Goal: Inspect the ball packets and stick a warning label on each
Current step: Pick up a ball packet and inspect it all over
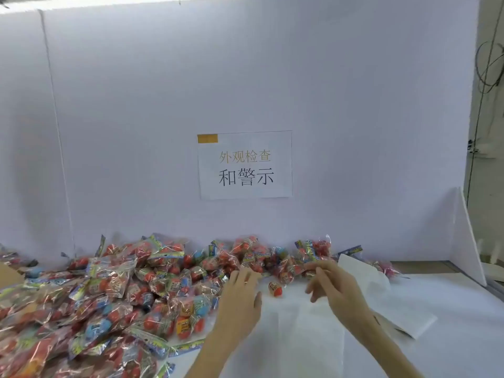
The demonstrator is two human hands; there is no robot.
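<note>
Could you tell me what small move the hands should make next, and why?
Probably the left hand should close on one packet at the edge of the packet pile and draw it onto the bare white table. Both hands are open and hold nothing, the left already reaches the pile, and the right hand hovers near the white sheet, possibly labels.

- Bright, even, cool-toned light from a strip along the top edge (122, 2).
- Soft, faint shadows on the backboard (354, 105).
- Glints on the packets' film (114, 271).
- Slightly soft throughout; motion-blurred right hand (331, 285).
- Wide-angle bowing of edge lines.
</note>
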